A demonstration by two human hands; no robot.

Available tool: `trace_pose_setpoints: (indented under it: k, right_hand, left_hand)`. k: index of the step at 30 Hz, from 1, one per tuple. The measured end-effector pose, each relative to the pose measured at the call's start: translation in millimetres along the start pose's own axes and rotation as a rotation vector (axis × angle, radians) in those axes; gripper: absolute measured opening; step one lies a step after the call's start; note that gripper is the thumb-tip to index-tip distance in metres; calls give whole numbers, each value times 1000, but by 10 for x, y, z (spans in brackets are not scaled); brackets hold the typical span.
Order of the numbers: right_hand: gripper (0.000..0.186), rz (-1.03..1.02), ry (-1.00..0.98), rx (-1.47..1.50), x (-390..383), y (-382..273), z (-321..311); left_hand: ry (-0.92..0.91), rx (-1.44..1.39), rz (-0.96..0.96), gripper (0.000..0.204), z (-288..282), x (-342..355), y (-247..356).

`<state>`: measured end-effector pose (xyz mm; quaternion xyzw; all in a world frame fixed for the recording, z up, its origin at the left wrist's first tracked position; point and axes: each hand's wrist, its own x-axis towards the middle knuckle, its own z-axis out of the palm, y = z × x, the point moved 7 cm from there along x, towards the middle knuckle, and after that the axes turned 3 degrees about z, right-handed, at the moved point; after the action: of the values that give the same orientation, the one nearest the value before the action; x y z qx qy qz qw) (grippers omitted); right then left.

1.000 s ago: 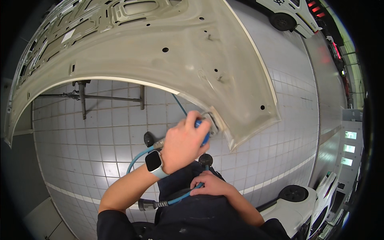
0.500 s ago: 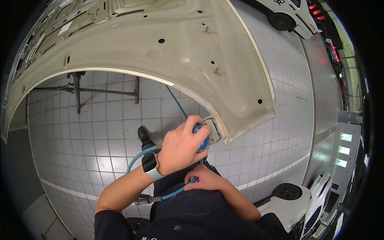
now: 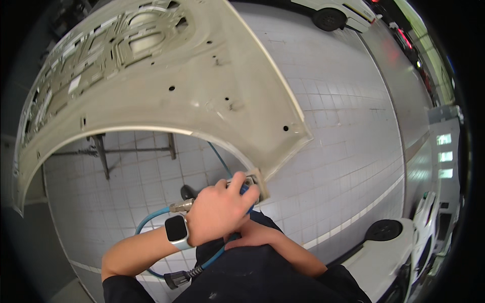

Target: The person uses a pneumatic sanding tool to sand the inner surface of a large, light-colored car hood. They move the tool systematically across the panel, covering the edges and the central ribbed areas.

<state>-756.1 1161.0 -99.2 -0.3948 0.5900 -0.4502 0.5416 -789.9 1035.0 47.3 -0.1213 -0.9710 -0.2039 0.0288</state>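
My left hand, with a smartwatch on its wrist, grips a blue pneumatic sander whose square pad is at the lower corner of a beige metal car hood; whether it touches the metal is unclear. A metal coupling joins the tool to a light blue hose, which loops down to a black fitting by my waist. My right hand is closed on that hose close to my body, partly hidden behind my left hand.
A metal stand shows beneath the hood on the tiled floor. A white vehicle stands at upper right, another white car at lower right. A black shoe shows below the hood edge.
The view has shifted, moving the hood leftward and its curved edge lower in the picture. My left hand and the sander have moved down and left; both hands keep their grips.
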Motion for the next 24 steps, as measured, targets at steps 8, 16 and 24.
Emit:
trace_pose_setpoints:
  k: [8, 16, 24]
  right_hand:
    - [35, -230, 83, 46, -65, -658, 25]
    - [46, -337, 72, -106, -35, -814, -13]
    - [49, -352, 107, -157, 82, -776, -22]
  left_hand:
    - [-212, 489, 457, 42, -37, 438, 566]
    - [-130, 856, 619, 34, -30, 1014, 864]
    - [154, 974, 619, 32, -113, 1159, 866]
